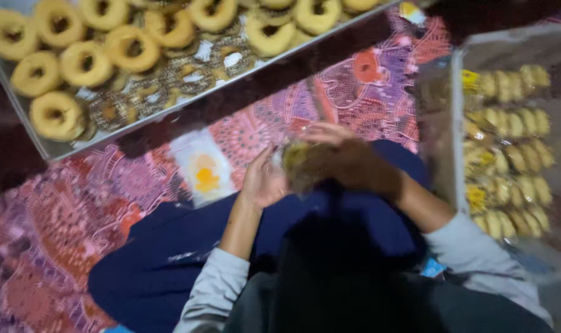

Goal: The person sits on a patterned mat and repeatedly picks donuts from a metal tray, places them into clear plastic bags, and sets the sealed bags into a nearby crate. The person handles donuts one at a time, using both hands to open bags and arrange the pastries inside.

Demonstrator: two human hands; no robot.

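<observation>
Both hands are meeting over the person's lap. The right hand is curling its fingers over a small clear bag of something yellow, while the left hand is cupping it from the side, fingers bent. A tray of ring cookies is lying ahead on the patterned cloth.

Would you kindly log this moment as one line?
left hand: on clear packet | right hand: over packet | tray of ring pastries: ahead
</observation>
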